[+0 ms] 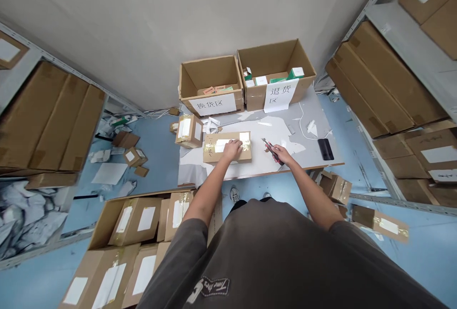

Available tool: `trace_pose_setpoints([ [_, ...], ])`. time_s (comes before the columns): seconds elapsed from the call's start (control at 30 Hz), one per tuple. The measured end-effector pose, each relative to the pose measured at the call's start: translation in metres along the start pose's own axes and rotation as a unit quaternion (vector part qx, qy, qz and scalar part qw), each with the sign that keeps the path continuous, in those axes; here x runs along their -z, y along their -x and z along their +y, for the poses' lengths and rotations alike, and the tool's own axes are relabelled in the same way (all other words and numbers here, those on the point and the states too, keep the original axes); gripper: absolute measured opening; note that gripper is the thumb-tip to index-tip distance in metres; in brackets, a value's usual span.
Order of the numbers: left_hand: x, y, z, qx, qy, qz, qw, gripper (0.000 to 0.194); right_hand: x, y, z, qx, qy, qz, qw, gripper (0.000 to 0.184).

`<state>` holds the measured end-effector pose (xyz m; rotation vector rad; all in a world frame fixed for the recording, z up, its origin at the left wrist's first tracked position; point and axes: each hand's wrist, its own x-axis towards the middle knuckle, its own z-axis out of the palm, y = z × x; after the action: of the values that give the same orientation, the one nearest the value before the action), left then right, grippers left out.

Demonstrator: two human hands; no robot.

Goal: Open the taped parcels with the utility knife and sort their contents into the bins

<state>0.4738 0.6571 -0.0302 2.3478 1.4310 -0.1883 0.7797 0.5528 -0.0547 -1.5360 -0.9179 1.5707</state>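
Note:
A taped cardboard box (213, 157) with white labels and handwriting lies on the worktable (257, 170). My left hand (233, 149) rests on its top, fingers lying over the label and tape. To the right of the box, my right hand (284, 155) is closed around a utility knife (274, 154). The knife points up and left, its tip apart from the box. Another taped carton (189, 131) stands to the left of the box, beside some crumpled white paper (211, 125).
Two open cartons with paper signs stand at the back, the left one (213, 74) and the right one (257, 104), holding small boxes. A phone (325, 149) and white cable (303, 121) lie at the right. A large carton (98, 233) of parcels is at my left. Shelves flank both sides.

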Motion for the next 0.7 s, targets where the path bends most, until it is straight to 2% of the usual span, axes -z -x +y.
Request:
trace_pose_setpoints([
  [0.03,0.003,-0.007,-0.001,0.0,-0.001,0.0,1.0,0.044,-0.004,0.002,-0.004,0.012,-0.025,0.013,1.0,0.059],
  [0.1,0.011,-0.023,-0.002,0.001,-0.013,-0.014,1.0,0.063,-0.017,0.001,-0.015,0.036,-0.071,0.04,0.996,0.065],
  [0.17,0.018,-0.038,-0.004,0.004,-0.02,-0.058,0.998,0.087,-0.033,-0.003,-0.026,0.062,-0.105,0.062,0.991,0.068],
  [0.23,0.024,-0.05,-0.008,0.005,-0.017,-0.111,0.994,0.098,-0.049,-0.01,-0.037,0.085,-0.129,0.072,0.985,0.068],
  [0.3,0.028,-0.056,-0.014,-0.001,-0.011,-0.134,0.991,0.089,-0.061,-0.017,-0.046,0.101,-0.152,0.076,0.98,0.066],
  [0.37,0.029,-0.058,-0.019,-0.016,-0.014,-0.125,0.992,0.072,-0.07,-0.02,-0.051,0.108,-0.175,0.077,0.976,0.064],
  [0.43,0.028,-0.06,-0.021,-0.03,-0.021,-0.108,0.994,0.067,-0.075,-0.019,-0.052,0.111,-0.192,0.078,0.972,0.062],
  [0.6,0.016,-0.066,0.0,-0.018,-0.056,-0.102,0.993,0.096,-0.086,-0.011,-0.043,0.103,-0.187,0.093,0.973,0.058],
  [0.7,0.009,-0.065,0.01,-0.015,-0.07,-0.054,0.996,0.097,-0.093,-0.007,-0.036,0.107,-0.181,0.112,0.971,0.058],
])
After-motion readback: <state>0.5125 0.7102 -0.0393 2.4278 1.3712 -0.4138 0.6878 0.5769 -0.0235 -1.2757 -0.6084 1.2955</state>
